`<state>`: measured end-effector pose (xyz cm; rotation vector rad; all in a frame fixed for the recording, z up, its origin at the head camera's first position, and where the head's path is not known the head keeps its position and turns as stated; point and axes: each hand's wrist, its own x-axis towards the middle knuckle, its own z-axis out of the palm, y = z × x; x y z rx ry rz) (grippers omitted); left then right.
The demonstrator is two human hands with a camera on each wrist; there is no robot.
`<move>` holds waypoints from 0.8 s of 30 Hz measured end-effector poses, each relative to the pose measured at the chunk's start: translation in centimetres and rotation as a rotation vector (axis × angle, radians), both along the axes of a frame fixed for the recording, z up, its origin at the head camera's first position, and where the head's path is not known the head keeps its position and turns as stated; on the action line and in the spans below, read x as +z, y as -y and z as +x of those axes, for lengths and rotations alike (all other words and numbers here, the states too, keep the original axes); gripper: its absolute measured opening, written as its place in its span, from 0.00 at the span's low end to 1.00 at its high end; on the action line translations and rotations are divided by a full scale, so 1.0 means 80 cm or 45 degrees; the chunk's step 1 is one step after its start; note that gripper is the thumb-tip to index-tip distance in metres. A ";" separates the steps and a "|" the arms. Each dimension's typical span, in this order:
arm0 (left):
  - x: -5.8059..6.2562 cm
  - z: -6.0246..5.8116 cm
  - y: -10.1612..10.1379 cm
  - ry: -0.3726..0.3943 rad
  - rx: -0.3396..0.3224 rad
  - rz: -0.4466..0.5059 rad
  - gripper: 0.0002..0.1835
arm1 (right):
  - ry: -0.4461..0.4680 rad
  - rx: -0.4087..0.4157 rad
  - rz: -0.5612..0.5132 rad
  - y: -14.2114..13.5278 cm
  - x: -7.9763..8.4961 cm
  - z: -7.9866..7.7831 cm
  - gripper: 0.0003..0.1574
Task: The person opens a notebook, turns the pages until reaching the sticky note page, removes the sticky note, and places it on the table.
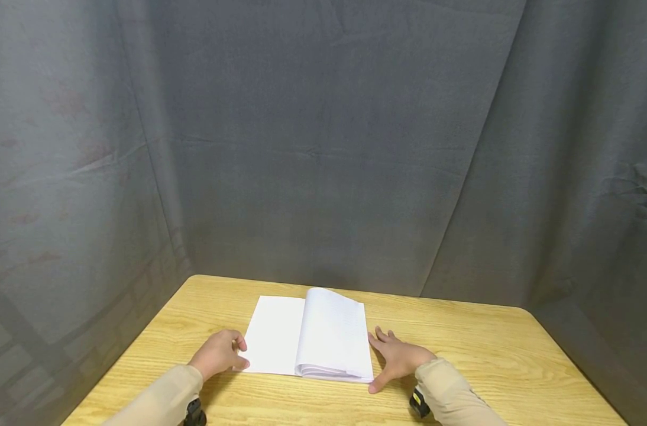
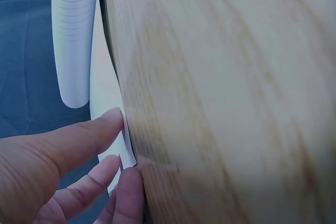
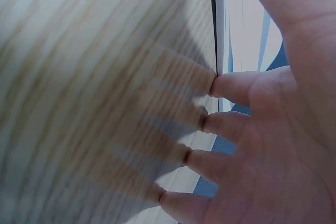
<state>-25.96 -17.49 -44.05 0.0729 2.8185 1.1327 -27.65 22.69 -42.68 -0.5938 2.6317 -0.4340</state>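
An open white notebook [image 1: 272, 337] lies on the wooden table, its left side a plain flat white sheet. Its right side carries a bowed stack of pages [image 1: 331, 334], faintly lined, bulging up near the spine. My left hand [image 1: 217, 354] is at the lower left corner, thumb and fingers loosely bent. In the left wrist view its thumb [image 2: 97, 134] lies over the white sheet near the edge, apart from the fingertips. My right hand [image 1: 400, 358] rests with spread fingers along the notebook's right edge, thumb near the lower right corner. Its fingertips [image 3: 223, 88] touch the tabletop.
The light wood table [image 1: 494, 355] extends around the notebook, with rounded far corners. Grey cloth curtains [image 1: 323, 148] hang behind the table and along both sides. Dark devices sit at the left wrist [image 1: 194, 413] and the right wrist [image 1: 419, 403], below beige sleeves.
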 end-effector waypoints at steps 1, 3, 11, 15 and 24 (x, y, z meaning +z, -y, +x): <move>0.000 0.000 0.000 0.000 0.000 -0.003 0.15 | -0.002 0.000 0.002 0.000 0.000 0.000 0.74; 0.000 0.000 -0.001 -0.003 0.002 -0.011 0.15 | 0.002 -0.003 0.004 0.000 -0.001 -0.001 0.74; 0.002 0.000 -0.001 0.005 0.004 -0.023 0.15 | 0.010 -0.006 0.003 0.000 -0.001 -0.001 0.74; 0.002 0.001 -0.002 0.003 0.004 -0.014 0.15 | 0.003 -0.015 0.004 0.000 -0.001 -0.001 0.74; 0.013 -0.003 0.001 -0.003 -0.037 -0.071 0.13 | 0.027 -0.003 -0.006 -0.001 -0.001 -0.002 0.75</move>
